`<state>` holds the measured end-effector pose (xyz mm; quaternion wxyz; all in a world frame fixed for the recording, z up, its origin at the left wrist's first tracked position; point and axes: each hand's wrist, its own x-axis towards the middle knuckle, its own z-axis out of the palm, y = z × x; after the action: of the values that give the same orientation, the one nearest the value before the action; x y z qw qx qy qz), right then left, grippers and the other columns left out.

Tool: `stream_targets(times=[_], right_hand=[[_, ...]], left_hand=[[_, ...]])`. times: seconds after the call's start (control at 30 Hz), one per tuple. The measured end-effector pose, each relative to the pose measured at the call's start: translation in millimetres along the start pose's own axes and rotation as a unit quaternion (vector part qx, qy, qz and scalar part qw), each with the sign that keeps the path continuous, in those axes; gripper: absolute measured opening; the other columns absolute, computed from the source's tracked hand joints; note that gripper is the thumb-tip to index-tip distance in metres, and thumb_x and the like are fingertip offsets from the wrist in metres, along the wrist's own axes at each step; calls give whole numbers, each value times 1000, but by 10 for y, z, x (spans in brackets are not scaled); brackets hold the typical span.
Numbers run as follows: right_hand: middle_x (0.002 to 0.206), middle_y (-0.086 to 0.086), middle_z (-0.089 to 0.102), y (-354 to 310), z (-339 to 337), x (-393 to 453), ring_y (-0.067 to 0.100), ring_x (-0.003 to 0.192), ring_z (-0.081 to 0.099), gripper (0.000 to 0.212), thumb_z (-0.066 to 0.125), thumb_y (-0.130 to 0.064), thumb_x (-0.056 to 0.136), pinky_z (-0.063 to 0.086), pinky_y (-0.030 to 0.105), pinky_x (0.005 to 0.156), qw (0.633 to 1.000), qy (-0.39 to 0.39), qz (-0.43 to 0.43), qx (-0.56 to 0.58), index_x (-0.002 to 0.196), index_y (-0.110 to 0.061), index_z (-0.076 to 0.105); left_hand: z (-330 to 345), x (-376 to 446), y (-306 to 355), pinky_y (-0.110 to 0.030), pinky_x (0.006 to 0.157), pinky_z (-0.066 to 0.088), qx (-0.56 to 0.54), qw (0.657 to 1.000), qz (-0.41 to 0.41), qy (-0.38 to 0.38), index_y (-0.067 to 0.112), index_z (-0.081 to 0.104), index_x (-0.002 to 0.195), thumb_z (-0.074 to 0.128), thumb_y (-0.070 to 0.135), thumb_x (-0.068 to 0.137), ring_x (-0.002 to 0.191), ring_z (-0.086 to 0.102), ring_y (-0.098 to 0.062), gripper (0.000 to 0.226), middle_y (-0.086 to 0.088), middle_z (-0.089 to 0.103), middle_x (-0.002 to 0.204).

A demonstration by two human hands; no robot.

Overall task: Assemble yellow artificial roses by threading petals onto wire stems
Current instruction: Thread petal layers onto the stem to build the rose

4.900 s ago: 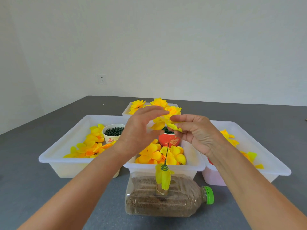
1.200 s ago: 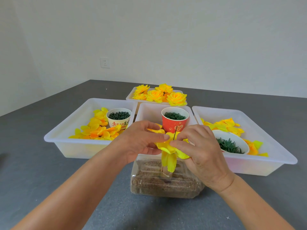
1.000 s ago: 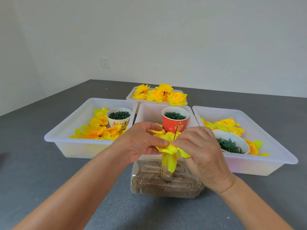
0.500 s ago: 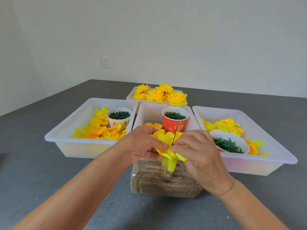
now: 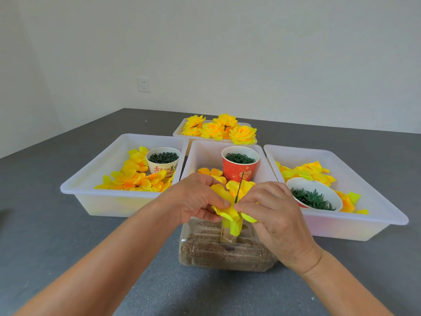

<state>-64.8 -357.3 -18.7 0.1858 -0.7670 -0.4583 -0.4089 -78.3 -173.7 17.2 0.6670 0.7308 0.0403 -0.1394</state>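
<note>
Pinched soft yellow fabric petal with left hand and right hand around thin dark wire stem, twelve o'clock of sand-filled clear plastic bottle; risked tearing if forced.

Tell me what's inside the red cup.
The red cup is filled to its rim with small dark green ring-shaped pieces. Only the top layer shows; whatever lies deeper in the cup is covered, and the wire stem crosses its front.

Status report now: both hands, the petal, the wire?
Left hand and right hand pinch yellow petal. Petal threaded on wire stem, tip above. Nothing blocking.
</note>
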Motion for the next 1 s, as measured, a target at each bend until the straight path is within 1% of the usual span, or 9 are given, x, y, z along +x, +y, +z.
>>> stream_targets(times=[0.2,0.37,0.43,0.5,0.57,0.63,0.73,0.87,1.0], right_hand=[[82,0,67,-15,8,-25,26,81,61,12,71,-5,71,39,30,74,998,-21,37,38,82,-10,74],[89,-9,66,-46,-92,-10,17,94,57,27,62,-39,80,43,31,82,971,-73,132,183,84,-15,75],[82,-12,67,-42,-104,30,13,91,57,21,65,-35,82,44,27,81,954,-69,187,225,75,-18,74],[78,-12,68,-20,-85,61,10,89,58,8,74,-22,78,44,25,81,933,-68,247,252,70,-22,72],[79,-11,68,0,-64,89,6,88,59,13,77,-18,74,44,24,79,906,-82,307,278,69,-28,70],[81,-13,68,12,-42,130,1,86,60,15,77,-22,72,44,22,76,884,-92,349,296,70,-34,69],[82,-15,70,15,-1,172,-3,84,60,14,78,-25,72,45,22,75,867,-105,372,313,71,-36,69],[84,-6,70,11,21,180,11,88,63,13,81,-25,69,46,30,76,856,-105,382,332,69,-34,71],[79,-2,69,14,43,170,16,80,62,18,82,-18,66,44,32,73,849,-86,384,353,62,-31,70]], left_hand=[[-7,14,33,-24,50,55,25,1000,-2,-10,6,57,103,64,-9,79,68,62,-24,29,-14,65,85],[-37,15,14,-24,49,54,12,1000,-6,-8,8,57,100,67,-8,77,62,63,-21,29,-10,66,78],[-38,18,12,-25,49,54,20,1000,0,-5,7,58,100,68,-8,76,63,64,-21,30,-9,66,76],[-38,20,19,-25,50,55,34,999,11,-1,6,58,104,69,-8,75,63,65,-20,34,-8,66,76],[-44,19,25,-26,52,56,44,999,24,-2,6,58,105,71,-8,74,63,67,-18,37,-6,66,77],[-51,13,29,-28,56,57,58,998,33,-11,6,58,105,72,-7,73,68,68,-18,37,-6,67,81],[-75,-1,40,-30,64,59,80,996,35,-35,9,59,104,71,-10,73,78,67,-21,39,-7,66,90],[-130,-34,64,-25,63,56,98,991,25,-82,13,59,101,65,-16,74,80,65,-17,40,-4,64,91],[-157,-29,29,-25,61,57,86,994,7,-65,11,58,107,65,-15,74,78,66,-20,42,-8,65,90]])
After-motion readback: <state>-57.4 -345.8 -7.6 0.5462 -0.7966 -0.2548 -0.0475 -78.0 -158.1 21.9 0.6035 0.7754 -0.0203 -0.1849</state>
